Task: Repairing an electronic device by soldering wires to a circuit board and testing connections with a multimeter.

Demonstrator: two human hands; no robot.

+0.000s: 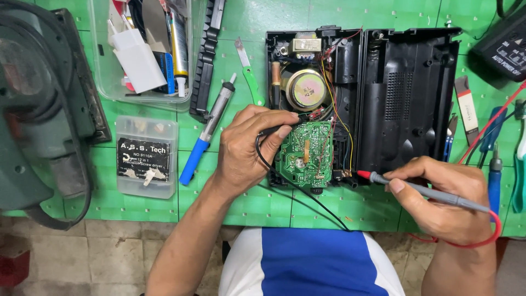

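hands (249, 145) (444, 200) — probes on circuit board (304, 153)

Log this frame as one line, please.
left hand: black probe on circuit board | right hand: red probe at board's right edge | opened radio on green mat

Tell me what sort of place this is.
Likely an electronics repair bench: an opened radio with its circuit board exposed, a soldering iron, and the right hand holding a red test probe.
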